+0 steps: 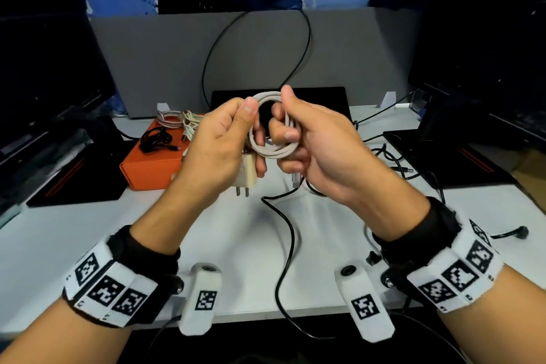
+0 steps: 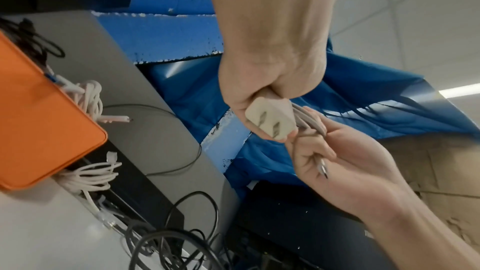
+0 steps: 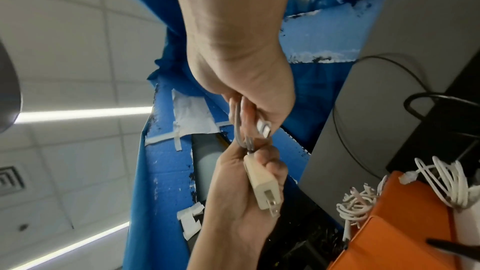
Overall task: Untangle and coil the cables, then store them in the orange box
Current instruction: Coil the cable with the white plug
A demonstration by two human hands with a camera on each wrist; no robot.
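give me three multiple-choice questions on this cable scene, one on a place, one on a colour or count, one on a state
1. Where does the orange box stand?
A. on the table, left of the hands
B. on the floor
C. on the monitor

2. How many prongs does the charger plug show?
A. two
B. three
C. none

3. What state is the white cable in?
A. lying straight on the table
B. coiled in loops between both hands
C. plugged into a wall socket

Answers:
1. A, since the head view shows the box on the white table, left of the left hand.
2. A, since the left wrist view shows two flat metal prongs on the plug's face.
3. B, since the head view shows the cable in round loops, gripped by the left hand and the right hand.
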